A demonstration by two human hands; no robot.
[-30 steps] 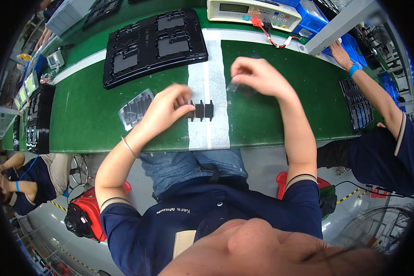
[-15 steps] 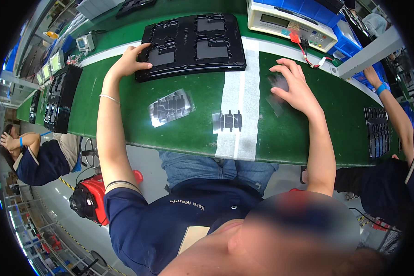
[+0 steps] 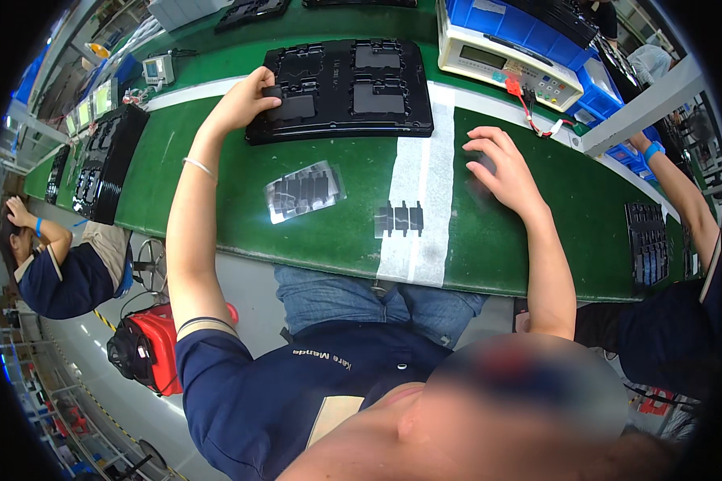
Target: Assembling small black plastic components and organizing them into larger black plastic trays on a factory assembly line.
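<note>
A black molded tray with grey rectangular pieces in its recesses lies ahead of me on the green bench. At its near left corner, my left hand pinches a small dark flat piece between thumb and fingers. My right hand is right of the white strip, its fingers curled over something dark and thin, smeared and mostly hidden. Nearer me lies a clear film sheet with dark strips on it. Several dark strips sit on the white tape.
A cream bench meter with red leads stands back right, beside blue bins. Stacked black trays are at the left, another black tray at the right. A co-worker's arm reaches in there; another person sits far left.
My left hand has gone from gripping the tray's edge to pinching a dark piece above its corner. My right hand remains right of the white strip, its fingers more curled. The view has shifted slightly.
</note>
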